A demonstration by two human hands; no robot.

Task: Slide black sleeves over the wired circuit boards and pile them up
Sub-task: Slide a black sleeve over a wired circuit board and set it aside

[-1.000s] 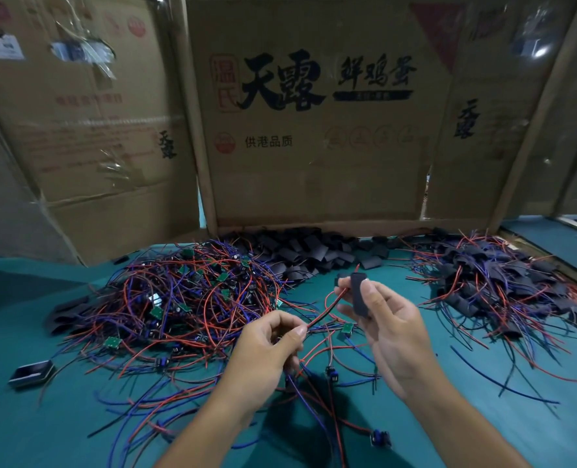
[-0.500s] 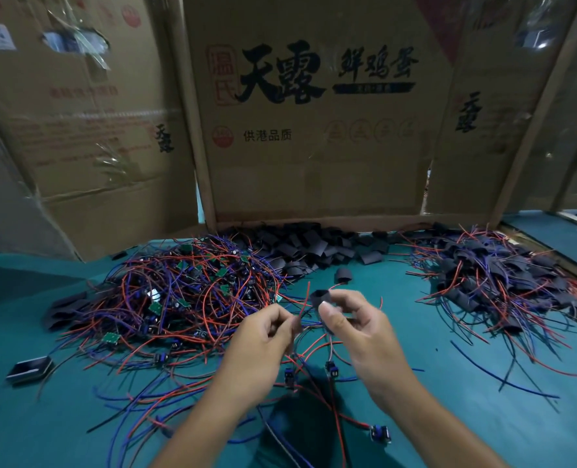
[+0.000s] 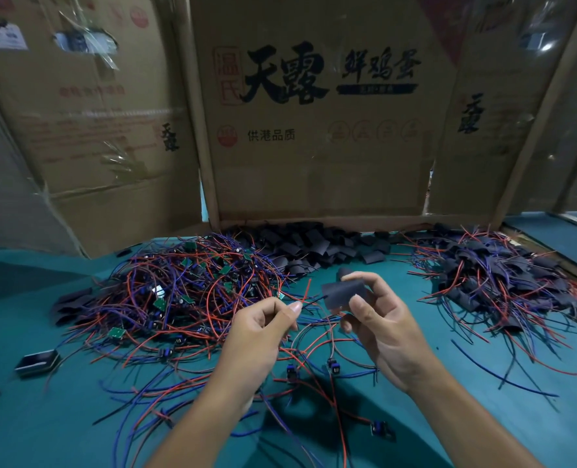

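My right hand [image 3: 383, 327] pinches a flat black sleeve [image 3: 343, 293] between thumb and fingers, held above the green table. My left hand [image 3: 260, 329] pinches thin red and black wires [image 3: 309, 292] whose ends point at the sleeve's left opening. A tangle of unsleeved green circuit boards with red and blue wires [image 3: 179, 292] lies to the left. A heap of loose black sleeves [image 3: 314, 248] sits at the back centre. Sleeved boards with wires are piled at the right [image 3: 496, 278].
Cardboard walls [image 3: 314, 146] close off the back and sides of the green table [image 3: 483, 417]. Loose wires with small blue connectors [image 3: 292, 371] trail under my hands. Small dark rectangular parts [image 3: 37, 361] lie at the left edge.
My hands came together and then moved slightly apart. The sleeve, held upright a second ago, now lies flat and sideways in my right hand, with the wire ends at its opening.
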